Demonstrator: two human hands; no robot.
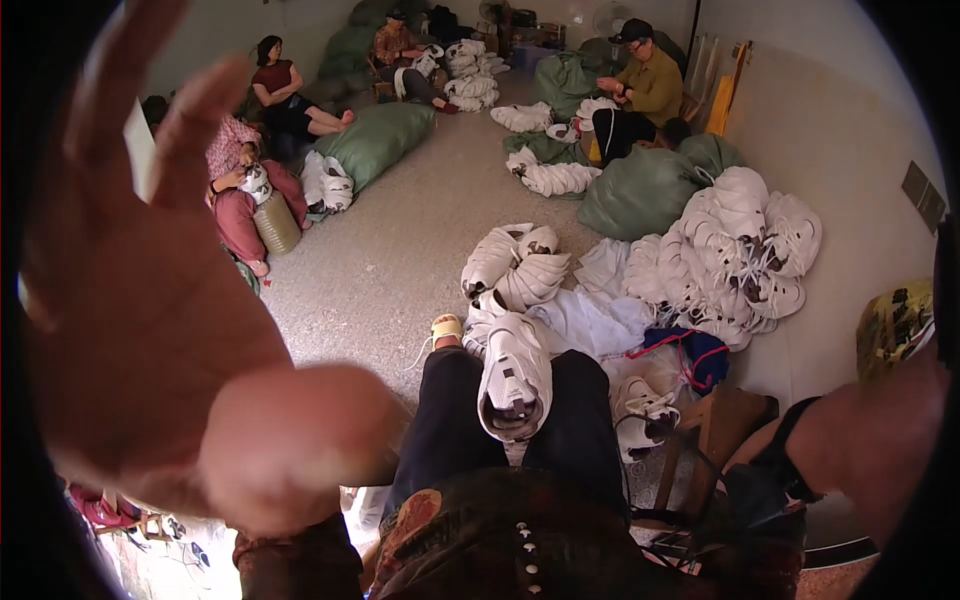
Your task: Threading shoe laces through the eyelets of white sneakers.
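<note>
My left hand [160, 300] is raised close to the camera and fills the left side, blurred, with its fingers apart and nothing in it. At the far right edge my right hand [885, 450] is also raised, beyond a black band [790, 450] at the wrist. Its fingers fall outside the picture. A white sneaker [515, 375] rests between my thighs, its heel opening toward me, with neither hand touching it. Just beyond, several more white sneakers [515, 265] lie in a cluster on the floor.
A heap of white sneakers [735, 240] is by the right wall, beside a green sack [640, 190]. White cloth [600, 320] and a wooden stool [715, 430] stand near my right leg. Seated people [650, 85] handle shoes further off. Another green sack [375, 145] lies at left.
</note>
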